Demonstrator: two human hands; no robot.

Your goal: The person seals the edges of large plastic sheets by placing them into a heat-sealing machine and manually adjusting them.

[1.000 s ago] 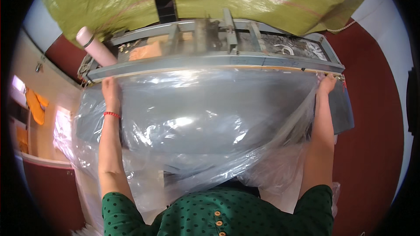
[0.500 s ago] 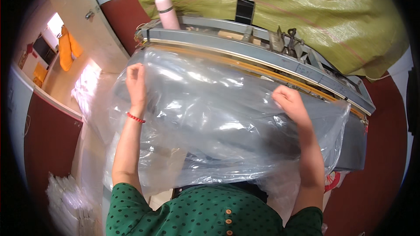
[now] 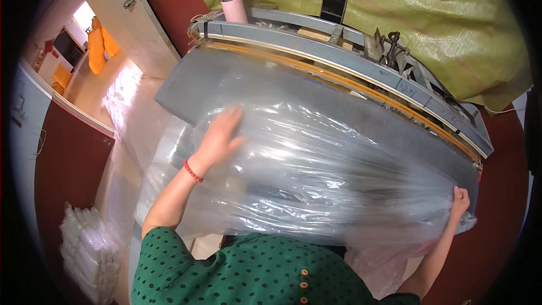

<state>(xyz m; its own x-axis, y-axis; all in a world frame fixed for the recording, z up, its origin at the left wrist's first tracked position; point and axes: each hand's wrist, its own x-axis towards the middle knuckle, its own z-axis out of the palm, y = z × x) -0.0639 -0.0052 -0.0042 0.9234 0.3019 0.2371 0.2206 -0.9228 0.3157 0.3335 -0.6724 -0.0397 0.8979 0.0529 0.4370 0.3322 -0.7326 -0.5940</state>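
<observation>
The left hand (image 3: pixel 219 138) lay flat with its fingers spread and unclenched, pressed on top of a large clear plastic bag (image 3: pixel 316 175), gripping nothing; a red bracelet (image 3: pixel 192 171) circled that wrist. The right hand (image 3: pixel 460 200) was curled tight around the bag's gathered far-right edge, pinching the film at the corner of the table. The bag, puffed and wrinkled, sprawled across the grey work surface (image 3: pixel 186 87), reaching from near the left hand to the right hand and spilling over the near edge toward the person's green dotted shirt (image 3: pixel 254 271). Behind the bag ran a long grey sealing machine (image 3: pixel 350 56) with an orange strip along its front. A pink bottle (image 3: pixel 230 0) and a dark phone (image 3: pixel 333 4) stood upright on it, against a yellow-green woven tarp (image 3: pixel 406 11). A stack of white bundles (image 3: pixel 84 248) sat on the floor at lower left.
</observation>
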